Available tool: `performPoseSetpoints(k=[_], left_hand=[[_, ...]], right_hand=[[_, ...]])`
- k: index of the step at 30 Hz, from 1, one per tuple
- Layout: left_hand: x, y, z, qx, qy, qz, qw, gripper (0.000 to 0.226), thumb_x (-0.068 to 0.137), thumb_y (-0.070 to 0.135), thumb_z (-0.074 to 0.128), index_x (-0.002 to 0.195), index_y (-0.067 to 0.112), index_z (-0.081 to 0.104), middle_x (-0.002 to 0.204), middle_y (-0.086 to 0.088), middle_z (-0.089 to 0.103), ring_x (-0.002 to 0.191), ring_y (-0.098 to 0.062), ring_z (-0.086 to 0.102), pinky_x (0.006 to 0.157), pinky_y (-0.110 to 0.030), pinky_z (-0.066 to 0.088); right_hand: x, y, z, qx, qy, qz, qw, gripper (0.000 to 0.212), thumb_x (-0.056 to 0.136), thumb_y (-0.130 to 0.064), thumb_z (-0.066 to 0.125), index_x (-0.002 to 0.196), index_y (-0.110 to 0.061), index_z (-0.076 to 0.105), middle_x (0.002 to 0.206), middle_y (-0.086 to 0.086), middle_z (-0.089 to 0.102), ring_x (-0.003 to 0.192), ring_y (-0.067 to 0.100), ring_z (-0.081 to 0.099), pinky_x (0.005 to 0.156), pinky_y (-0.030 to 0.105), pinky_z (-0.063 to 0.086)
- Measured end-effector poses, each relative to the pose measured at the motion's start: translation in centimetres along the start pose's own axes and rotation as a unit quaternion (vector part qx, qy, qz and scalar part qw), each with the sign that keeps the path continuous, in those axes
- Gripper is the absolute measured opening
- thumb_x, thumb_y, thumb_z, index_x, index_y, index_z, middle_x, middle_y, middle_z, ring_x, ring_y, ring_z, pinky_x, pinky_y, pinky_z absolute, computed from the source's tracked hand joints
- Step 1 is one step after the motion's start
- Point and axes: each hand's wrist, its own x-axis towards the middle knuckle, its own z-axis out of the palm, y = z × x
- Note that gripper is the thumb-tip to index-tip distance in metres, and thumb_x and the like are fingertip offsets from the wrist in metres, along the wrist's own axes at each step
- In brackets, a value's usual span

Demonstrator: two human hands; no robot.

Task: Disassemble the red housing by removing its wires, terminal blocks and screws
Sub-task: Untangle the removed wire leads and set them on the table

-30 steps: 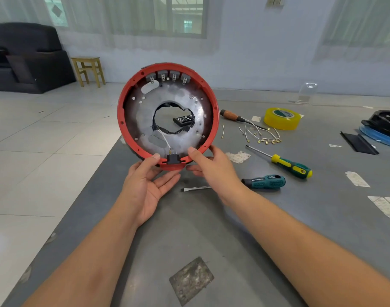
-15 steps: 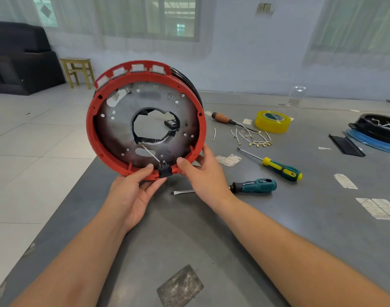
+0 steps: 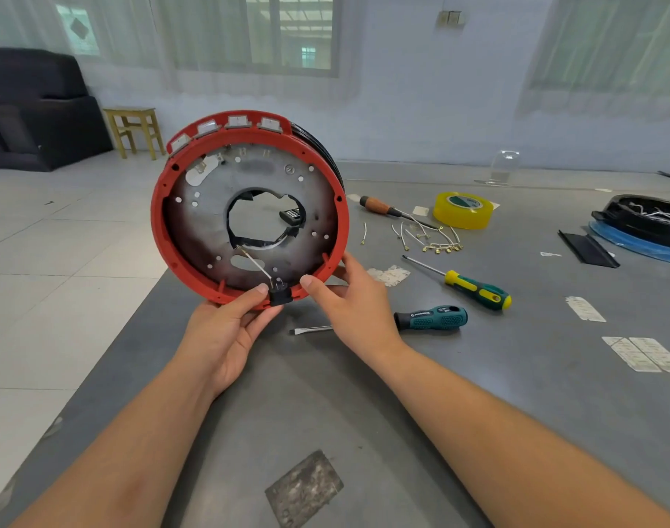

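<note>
I hold the round red housing (image 3: 327, 177) upright above the grey table's left edge, its open face towards me. My left hand (image 3: 227, 333) grips the bottom rim from below, thumb on the inner edge. My right hand (image 3: 358, 302) grips the rim just to the right, thumb on the inside. Between both thumbs sits a small black terminal block (image 3: 280, 295) with a thin white wire (image 3: 254, 262) running up to the centre hole of the grey metal plate (image 3: 310, 207). Several pale terminal blocks (image 3: 237, 121) line the top rim.
On the grey table (image 3: 402, 432) lie a teal flat screwdriver (image 3: 428, 318), a green-yellow screwdriver (image 3: 474, 288), a wooden-handled screwdriver (image 3: 379, 206), loose wires with brass terminals (image 3: 428, 238), yellow tape (image 3: 463, 210) and a black and blue part (image 3: 645, 226) at the far right.
The housing has tilted and shifted left, so its top rim and black back side now show. Both hands keep the same hold on the bottom rim.
</note>
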Motion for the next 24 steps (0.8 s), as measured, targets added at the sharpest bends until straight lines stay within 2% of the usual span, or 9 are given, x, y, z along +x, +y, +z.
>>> performPoseSetpoints(k=[3, 5, 8, 10, 12, 13, 17, 20, 24], left_hand=[[0.0, 0.1, 0.0, -0.013, 0.006, -0.004, 1.0, 0.023, 0.094, -0.003, 0.069, 0.117, 0.002, 0.069, 0.112, -0.016, 0.079, 0.104, -0.027, 0.078, 0.078, -0.031, 0.064], [0.0, 0.2, -0.1, -0.026, 0.016, -0.01, 0.999, 0.02, 0.094, -0.004, 0.07, 0.114, 0.001, 0.069, 0.108, -0.015, 0.079, 0.102, -0.025, 0.078, 0.076, -0.03, 0.064], [0.1, 0.2, -0.1, -0.035, 0.022, -0.015, 0.999, 0.017, 0.093, -0.005, 0.07, 0.109, 0.0, 0.068, 0.105, -0.014, 0.08, 0.098, -0.024, 0.078, 0.075, -0.03, 0.065], [0.1, 0.2, -0.1, -0.03, 0.017, -0.015, 0.999, 0.017, 0.093, -0.005, 0.07, 0.11, 0.0, 0.068, 0.106, -0.014, 0.079, 0.1, -0.025, 0.078, 0.078, -0.033, 0.065], [0.2, 0.1, -0.1, -0.026, 0.017, -0.014, 0.999, 0.019, 0.093, -0.006, 0.069, 0.111, -0.001, 0.067, 0.109, -0.016, 0.079, 0.103, -0.028, 0.078, 0.083, -0.036, 0.065], [0.2, 0.1, -0.1, -0.025, 0.018, -0.015, 0.999, 0.02, 0.093, -0.006, 0.069, 0.112, -0.002, 0.067, 0.11, -0.017, 0.079, 0.104, -0.028, 0.078, 0.085, -0.038, 0.065], [0.4, 0.0, -0.2, -0.023, 0.018, -0.013, 1.0, 0.021, 0.093, -0.006, 0.07, 0.113, -0.001, 0.066, 0.107, -0.016, 0.079, 0.1, -0.027, 0.078, 0.077, -0.034, 0.065], [0.5, 0.0, -0.2, -0.02, 0.015, -0.01, 1.0, 0.025, 0.093, -0.007, 0.07, 0.116, 0.001, 0.063, 0.103, -0.014, 0.081, 0.096, -0.025, 0.08, 0.074, -0.032, 0.065], [0.5, 0.0, -0.2, -0.023, 0.008, -0.002, 1.0, 0.033, 0.092, -0.007, 0.07, 0.122, 0.004, 0.059, 0.101, -0.013, 0.081, 0.096, -0.026, 0.08, 0.074, -0.034, 0.065]], right_hand=[[-0.4, 0.0, -1.6, -0.074, -0.039, -0.031, 0.996, 0.057, 0.093, -0.044, 0.07, 0.146, -0.038, 0.049, 0.131, -0.017, 0.065, 0.097, -0.004, 0.07, 0.091, 0.021, 0.054], [-0.8, 0.8, -3.6, -0.204, -0.05, -0.073, 0.975, 0.056, 0.096, -0.044, 0.065, 0.148, -0.029, 0.05, 0.135, -0.009, 0.062, 0.111, 0.003, 0.065, 0.1, 0.026, 0.051], [-1.4, 2.3, -7.4, -0.405, -0.037, -0.179, 0.896, 0.043, 0.099, -0.045, 0.06, 0.135, -0.023, 0.063, 0.131, -0.005, 0.064, 0.119, 0.015, 0.06, 0.098, 0.034, 0.049], [-1.7, 3.1, -10.0, -0.475, -0.029, -0.215, 0.853, 0.038, 0.097, -0.051, 0.058, 0.123, -0.026, 0.07, 0.121, -0.006, 0.068, 0.111, 0.018, 0.064, 0.088, 0.037, 0.05], [-2.2, 4.1, -12.1, -0.523, -0.033, -0.22, 0.823, 0.041, 0.095, -0.06, 0.054, 0.114, -0.03, 0.073, 0.112, -0.009, 0.07, 0.102, 0.017, 0.065, 0.085, 0.036, 0.05], [-2.4, 4.5, -12.8, -0.533, -0.043, -0.209, 0.819, 0.043, 0.094, -0.063, 0.051, 0.112, -0.032, 0.073, 0.11, -0.011, 0.069, 0.1, 0.016, 0.065, 0.085, 0.035, 0.05], [-2.3, 5.2, -13.6, -0.486, -0.097, -0.139, 0.857, 0.046, 0.092, -0.066, 0.049, 0.116, -0.034, 0.072, 0.109, -0.013, 0.066, 0.098, 0.014, 0.061, 0.077, 0.026, 0.045], [-2.1, 5.1, -13.2, -0.481, -0.109, -0.148, 0.857, 0.04, 0.093, -0.061, 0.056, 0.117, -0.033, 0.072, 0.107, -0.01, 0.064, 0.098, 0.015, 0.06, 0.074, 0.027, 0.045], [-2.3, 5.0, -13.1, -0.493, -0.09, -0.167, 0.849, 0.038, 0.093, -0.061, 0.049, 0.108, -0.034, 0.07, 0.1, -0.013, 0.064, 0.092, 0.013, 0.061, 0.065, 0.024, 0.036]])
